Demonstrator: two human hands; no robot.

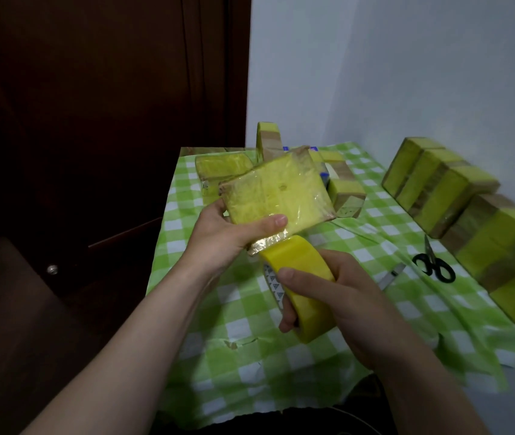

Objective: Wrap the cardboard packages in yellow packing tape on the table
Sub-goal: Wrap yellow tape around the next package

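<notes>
Gripping the package in our left hand above the table, thumb pinning the tape, we are clutching the roll at its five o'clock in our right hand to tension it.

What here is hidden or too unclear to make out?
Head view:
Far face of the held package: behind the left hand.
Print inside the tape roll: too small, partly under the right hand.
Blue item: mostly behind the held package.
Wrapped packages at right: blurred, cut by the frame edge.
</notes>
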